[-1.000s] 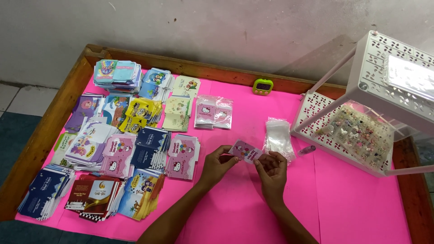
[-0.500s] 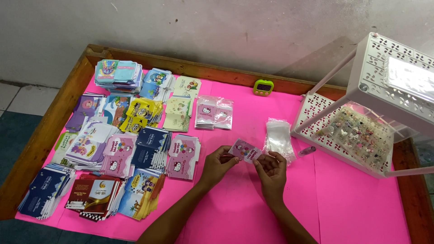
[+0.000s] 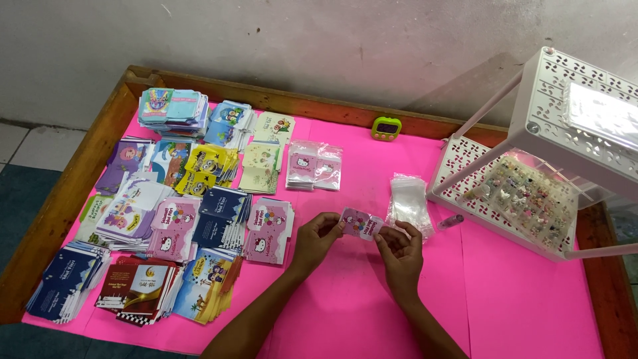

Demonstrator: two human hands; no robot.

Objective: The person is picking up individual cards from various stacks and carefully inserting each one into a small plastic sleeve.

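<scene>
Both my hands hold one small pink printed envelope (image 3: 359, 224) above the pink table cover (image 3: 518, 299). My left hand (image 3: 316, 240) pinches its left end, my right hand (image 3: 401, 251) pinches its right end. A pile of clear plastic sleeves (image 3: 409, 203) lies just beyond my right hand. Left of my left hand sits a stack of pink cartoon-cat envelopes (image 3: 269, 230).
Several stacks of colourful printed envelopes (image 3: 159, 219) fill the left half of the wooden-rimmed table (image 3: 63, 199). A white perforated rack (image 3: 565, 146) with small trinkets stands at the right. A small green timer (image 3: 386, 128) sits at the far edge, a small tube (image 3: 450, 221) by the rack.
The pink envelope has shifted slightly in my fingers; both hands stay in nearly the same place.
</scene>
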